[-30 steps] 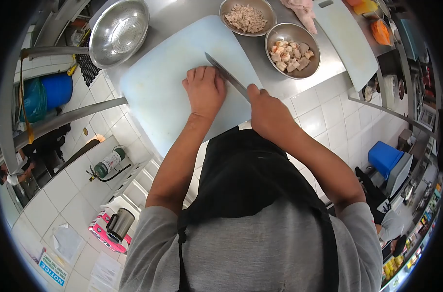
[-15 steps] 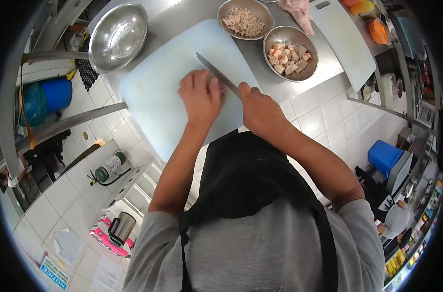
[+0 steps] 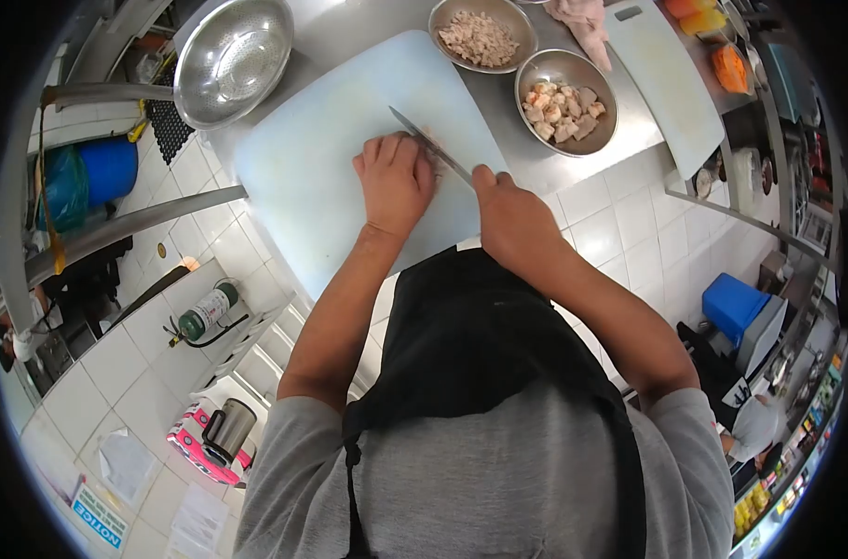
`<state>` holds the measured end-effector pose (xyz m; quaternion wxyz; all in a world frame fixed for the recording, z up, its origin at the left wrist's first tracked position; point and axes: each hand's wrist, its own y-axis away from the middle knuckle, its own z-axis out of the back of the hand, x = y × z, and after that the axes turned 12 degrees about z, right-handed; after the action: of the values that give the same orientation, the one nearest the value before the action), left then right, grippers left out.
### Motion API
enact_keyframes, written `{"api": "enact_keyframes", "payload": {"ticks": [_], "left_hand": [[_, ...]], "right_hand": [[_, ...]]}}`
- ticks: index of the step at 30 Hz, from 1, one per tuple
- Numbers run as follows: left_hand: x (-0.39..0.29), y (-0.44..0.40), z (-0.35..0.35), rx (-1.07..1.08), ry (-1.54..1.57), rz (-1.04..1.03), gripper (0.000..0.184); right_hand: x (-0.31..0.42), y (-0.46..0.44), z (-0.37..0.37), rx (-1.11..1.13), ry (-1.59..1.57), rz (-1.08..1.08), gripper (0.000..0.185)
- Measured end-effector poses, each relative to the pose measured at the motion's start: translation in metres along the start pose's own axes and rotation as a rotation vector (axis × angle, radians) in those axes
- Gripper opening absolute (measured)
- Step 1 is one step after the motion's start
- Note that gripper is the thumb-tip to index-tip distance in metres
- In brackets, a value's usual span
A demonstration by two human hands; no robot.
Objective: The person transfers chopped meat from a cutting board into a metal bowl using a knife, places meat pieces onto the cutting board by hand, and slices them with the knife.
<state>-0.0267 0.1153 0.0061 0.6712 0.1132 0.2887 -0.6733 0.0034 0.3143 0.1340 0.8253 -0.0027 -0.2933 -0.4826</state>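
Note:
My right hand (image 3: 517, 219) is closed round the handle of a kitchen knife (image 3: 430, 143), whose blade points up and left over the pale cutting board (image 3: 303, 177). Close beside the blade, my left hand (image 3: 396, 184) presses down on the board with its fingers curled. Whatever lies under those fingers is mostly hidden; only small pinkish-brown bits (image 3: 439, 166) show at the knife's edge. Right of the board stand a metal bowl of cubed pieces (image 3: 566, 147), seemingly meat, and a metal bowl of finely chopped pieces (image 3: 480, 65).
A metal colander (image 3: 200, 102) stands left of the board on the steel counter (image 3: 535, 172). Raw pinkish meat (image 3: 582, 28) lies at the back, next to a second cutting board (image 3: 671, 102). At the right edge, another person (image 3: 757, 429) is visible.
The knife and both hands have shifted slightly relative to the board, the knife handle moving a little right. The whole view has also moved slightly. Both bowls stay in place.

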Motion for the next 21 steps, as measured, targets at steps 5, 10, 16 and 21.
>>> {"api": "enact_keyframes", "payload": {"ticks": [5, 10, 16, 21], "left_hand": [[-0.001, -0.002, -0.001, 0.006, 0.007, 0.012, 0.013], [0.003, 0.004, -0.004, -0.011, 0.015, 0.037, 0.012], [0.001, 0.000, -0.005, -0.014, 0.020, 0.029, 0.012], [0.003, 0.004, -0.006, 0.015, -0.011, 0.070, 0.012]], "right_hand": [[-0.004, -0.020, 0.005, -0.012, 0.050, 0.039, 0.024], [-0.002, -0.005, -0.013, -0.048, -0.012, 0.004, 0.024], [0.003, -0.019, 0.021, 0.033, -0.121, -0.044, 0.031], [0.005, -0.005, -0.011, 0.046, -0.108, -0.099, 0.030]]}}
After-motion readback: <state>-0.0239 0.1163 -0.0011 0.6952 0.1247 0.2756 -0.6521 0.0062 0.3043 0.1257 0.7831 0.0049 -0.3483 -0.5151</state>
